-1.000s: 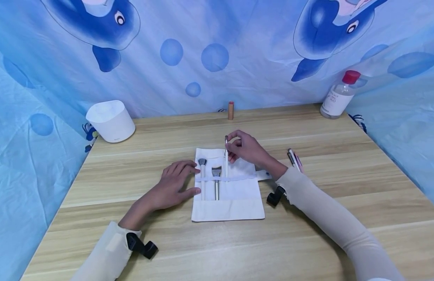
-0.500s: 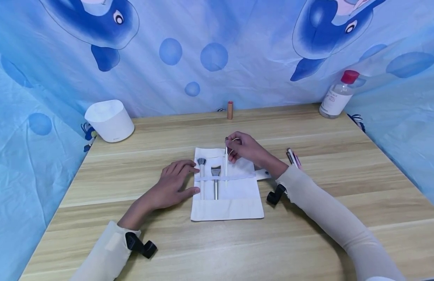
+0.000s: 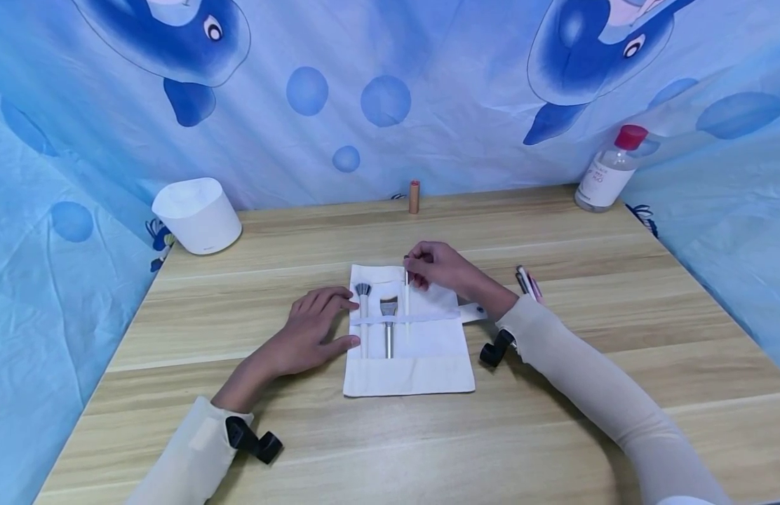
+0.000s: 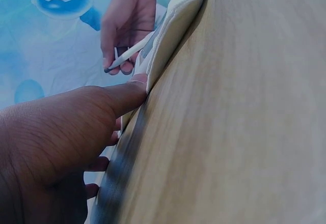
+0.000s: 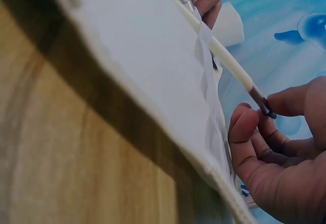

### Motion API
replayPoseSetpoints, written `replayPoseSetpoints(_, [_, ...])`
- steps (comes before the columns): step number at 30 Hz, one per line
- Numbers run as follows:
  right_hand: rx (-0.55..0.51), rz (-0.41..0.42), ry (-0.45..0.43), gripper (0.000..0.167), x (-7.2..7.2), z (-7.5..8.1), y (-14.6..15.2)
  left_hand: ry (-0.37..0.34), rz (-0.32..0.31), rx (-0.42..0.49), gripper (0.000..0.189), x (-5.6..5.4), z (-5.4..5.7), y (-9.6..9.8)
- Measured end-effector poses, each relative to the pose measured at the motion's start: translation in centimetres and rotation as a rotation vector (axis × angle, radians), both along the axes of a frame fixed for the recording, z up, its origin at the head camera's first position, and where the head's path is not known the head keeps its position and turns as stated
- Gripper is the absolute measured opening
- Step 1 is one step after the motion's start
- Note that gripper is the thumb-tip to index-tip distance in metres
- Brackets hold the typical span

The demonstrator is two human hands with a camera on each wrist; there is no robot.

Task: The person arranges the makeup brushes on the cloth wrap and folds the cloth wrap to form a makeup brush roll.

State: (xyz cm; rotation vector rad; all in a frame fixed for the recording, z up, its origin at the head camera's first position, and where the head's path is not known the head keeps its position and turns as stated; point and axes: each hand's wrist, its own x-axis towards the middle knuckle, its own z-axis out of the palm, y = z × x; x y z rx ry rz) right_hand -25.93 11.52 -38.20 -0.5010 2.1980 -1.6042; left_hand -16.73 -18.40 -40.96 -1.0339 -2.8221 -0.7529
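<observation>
A white cloth brush roll [image 3: 409, 379] lies unfolded on the wooden table. Under its elastic band sit a round-headed makeup brush [image 3: 363, 305] and a flat, silver-handled brush [image 3: 388, 322]. My right hand [image 3: 442, 266] pinches the dark end of a slim white-handled makeup brush [image 5: 229, 61] between thumb and fingertips; its handle runs beneath the band. My left hand [image 3: 314, 333] rests at the roll's left edge, fingers spread and relaxed. In the left wrist view its thumb [image 4: 130, 94] touches the cloth's edge.
Several pens or slim brushes [image 3: 529, 284] lie right of the roll, beyond my right forearm. A closure tab [image 3: 473, 313] sticks out from the roll. Farther back stand a white container [image 3: 203, 221], a small brown tube [image 3: 414, 198] and a red-capped bottle [image 3: 607, 175] before the blue curtain.
My right hand has moved slightly toward me, and the slim brush has slid farther down under the band. The left hand has stayed at the roll's edge.
</observation>
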Motion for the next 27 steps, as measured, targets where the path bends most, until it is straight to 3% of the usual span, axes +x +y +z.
replayPoseSetpoints(9, [0.056,0.088,-0.023,0.02,0.52,-0.27,0.27,0.002,0.012,-0.015,0.051,-0.34,-0.99,-0.25])
replayPoseSetpoints(21, [-0.068,0.079,-0.18,0.031,0.27,-0.03,0.39,-0.024,0.023,-0.032,0.053,-0.11,-0.28,0.02])
replayPoseSetpoints(27, [-0.014,0.114,-0.138,0.023,0.66,0.08,0.41,-0.029,0.021,-0.04,0.053,-0.22,-0.27,0.0])
